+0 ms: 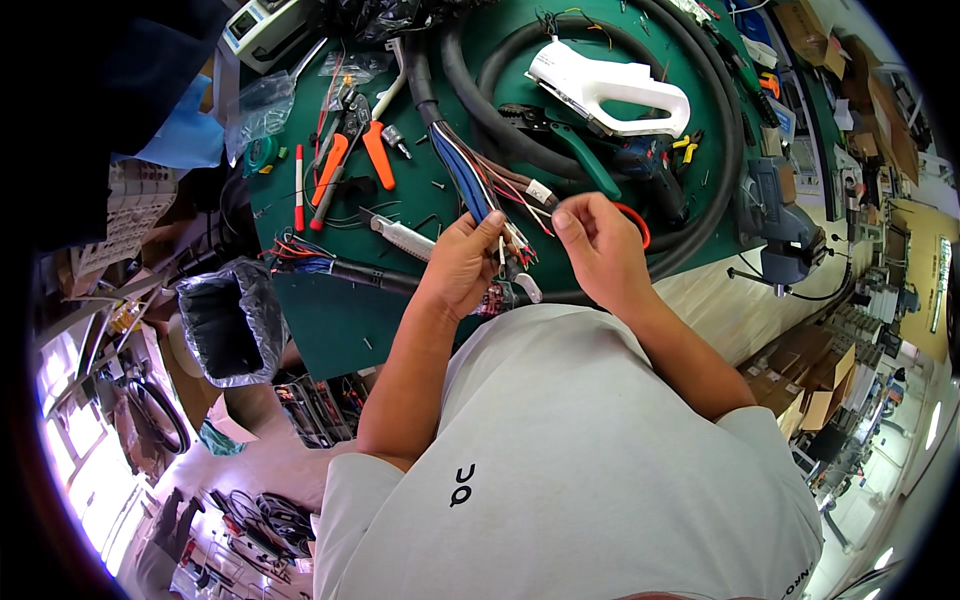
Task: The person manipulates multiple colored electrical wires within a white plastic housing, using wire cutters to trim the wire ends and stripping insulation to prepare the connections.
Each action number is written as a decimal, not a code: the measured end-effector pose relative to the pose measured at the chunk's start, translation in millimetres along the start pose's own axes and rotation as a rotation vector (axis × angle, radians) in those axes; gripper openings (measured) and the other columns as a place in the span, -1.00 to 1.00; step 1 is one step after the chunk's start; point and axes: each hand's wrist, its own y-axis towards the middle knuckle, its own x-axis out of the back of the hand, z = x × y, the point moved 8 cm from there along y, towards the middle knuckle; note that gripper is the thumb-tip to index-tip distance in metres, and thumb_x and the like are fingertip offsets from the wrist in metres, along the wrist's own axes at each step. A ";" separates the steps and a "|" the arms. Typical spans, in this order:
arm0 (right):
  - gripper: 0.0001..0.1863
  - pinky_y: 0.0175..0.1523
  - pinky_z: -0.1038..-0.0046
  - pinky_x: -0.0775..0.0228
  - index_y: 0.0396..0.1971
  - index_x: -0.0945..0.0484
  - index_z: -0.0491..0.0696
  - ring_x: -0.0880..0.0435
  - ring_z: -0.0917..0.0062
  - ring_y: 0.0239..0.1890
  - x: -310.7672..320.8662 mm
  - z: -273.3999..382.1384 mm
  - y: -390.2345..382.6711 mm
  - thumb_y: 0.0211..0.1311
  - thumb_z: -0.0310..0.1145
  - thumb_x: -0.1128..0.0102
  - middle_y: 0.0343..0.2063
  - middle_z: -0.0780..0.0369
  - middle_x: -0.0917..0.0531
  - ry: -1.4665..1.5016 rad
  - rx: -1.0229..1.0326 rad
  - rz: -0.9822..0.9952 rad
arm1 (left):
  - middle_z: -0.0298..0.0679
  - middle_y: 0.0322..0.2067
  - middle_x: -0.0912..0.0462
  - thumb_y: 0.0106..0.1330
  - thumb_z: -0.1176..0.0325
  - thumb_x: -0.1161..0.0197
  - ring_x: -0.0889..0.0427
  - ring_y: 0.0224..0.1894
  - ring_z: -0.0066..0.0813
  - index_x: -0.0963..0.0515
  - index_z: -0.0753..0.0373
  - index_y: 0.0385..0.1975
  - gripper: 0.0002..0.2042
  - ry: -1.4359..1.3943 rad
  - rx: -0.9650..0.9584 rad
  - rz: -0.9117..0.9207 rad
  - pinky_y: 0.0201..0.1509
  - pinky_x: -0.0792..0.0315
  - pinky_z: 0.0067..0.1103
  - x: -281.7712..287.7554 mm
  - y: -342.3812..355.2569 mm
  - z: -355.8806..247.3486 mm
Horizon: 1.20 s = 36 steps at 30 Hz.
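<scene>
My left hand (463,262) is closed, thumb against fingers, around the loose wires at the stripped end of a thick black cable (421,85). Blue wires (462,172) and thinner red, white and brown ones fan out of its jacket, and a silver cable lug (528,287) sticks out below the hand. Close by on the right, my right hand (603,248) has its fingers curled in and thumb against them, near the thin wire tips; what it pinches, if anything, is too small to make out. A white tag (540,194) sits on the brown wires between the hands.
On the green table (330,340) lie orange-handled crimping pliers (376,155), a utility knife (402,236), a red-and-white marker (299,190), a white loop-handled housing (610,88), green-handled pliers (590,165) and a drill (655,175). A vise (785,225) stands right, a lined bin (232,320) left.
</scene>
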 end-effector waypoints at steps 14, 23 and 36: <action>-0.46 -0.20 0.50 -0.45 -0.06 -0.48 -0.27 -0.58 0.57 -0.28 -76.5 -49.0 14.0 0.23 -0.06 -0.23 -0.32 0.19 -0.63 0.266 -0.484 0.513 | -0.28 -0.37 -0.59 0.46 0.04 0.05 -0.58 -0.38 -0.53 -0.48 0.31 -0.17 -0.61 0.227 0.089 -0.084 -0.26 -0.52 -0.50 6.6 -3.6 -10.9; -0.76 -0.34 0.54 -0.44 -0.29 -0.53 -0.12 -0.54 0.65 -0.43 -95.7 -57.7 8.5 0.20 -0.24 -0.23 -0.46 0.32 -0.58 0.577 -0.740 0.553 | -0.30 -0.46 -0.61 0.46 0.04 0.08 -0.57 -0.46 -0.53 -0.56 0.27 -0.30 -0.59 0.507 0.107 -0.115 -0.34 -0.49 -0.56 22.7 1.9 -21.4; -0.82 -0.60 0.62 -0.23 -0.20 -0.48 -0.14 -0.43 0.72 -0.65 -69.9 -76.0 26.8 0.34 -0.40 0.05 -0.56 0.31 -0.57 0.399 -0.646 0.422 | -0.34 -0.67 -0.39 0.44 0.03 0.03 -0.42 -0.61 -0.51 -0.38 0.19 -0.62 -0.57 0.185 -0.066 -0.103 -0.48 -0.33 -0.59 25.3 -18.7 -58.1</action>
